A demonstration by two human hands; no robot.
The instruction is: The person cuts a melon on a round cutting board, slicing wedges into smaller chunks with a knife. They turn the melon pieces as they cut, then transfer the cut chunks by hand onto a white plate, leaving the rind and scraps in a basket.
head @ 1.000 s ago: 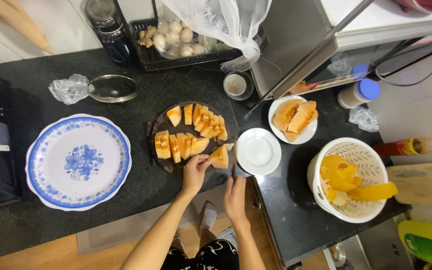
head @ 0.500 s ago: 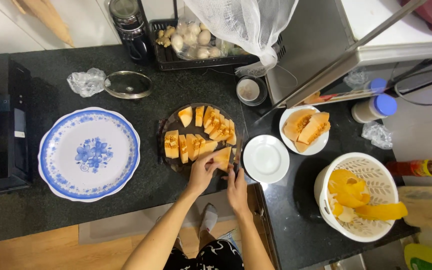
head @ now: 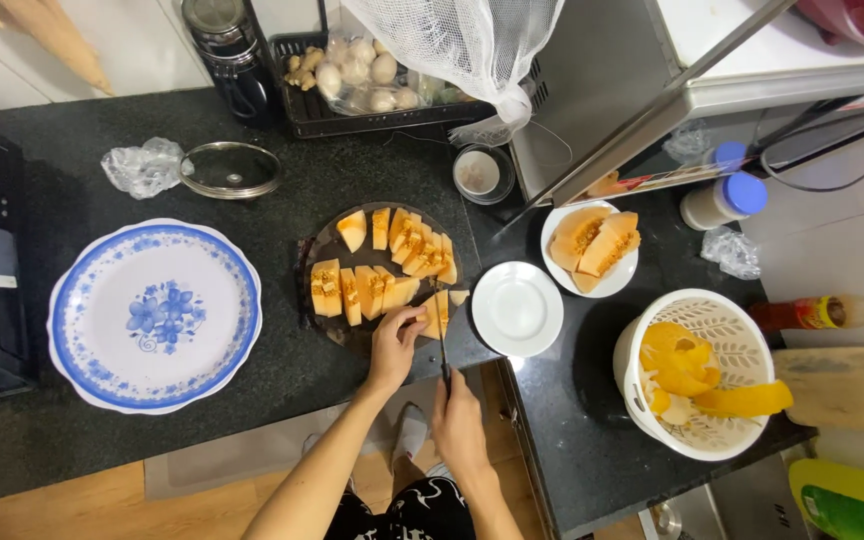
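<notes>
Black counter (head: pixel 282 390), orange melon wedge (head: pixel 435 314), pale rind

Both bare forearms reaching up from the bottom edge, close together, left hand (head: pixel 395 345) with fingers curled and pressed downward, right hand (head: pixel 459 425) just beside it and lower, closed in a fist grip, wrist straight

Home kitchen, black speckled stone countertop (head: pixel 252 200), round cutting board (head: pixel 322 250) of melon slices (head: pixel 392 265), blue floral plate (head: pixel 152 315), glass pot lid (head: pixel 230 170), basket of mushrooms (head: pixel 362 75), white colander (head: pixel 732 340) of peels, sauce bottle (head: pixel 822 312), wooden floor (head: pixel 72 510) below
</notes>
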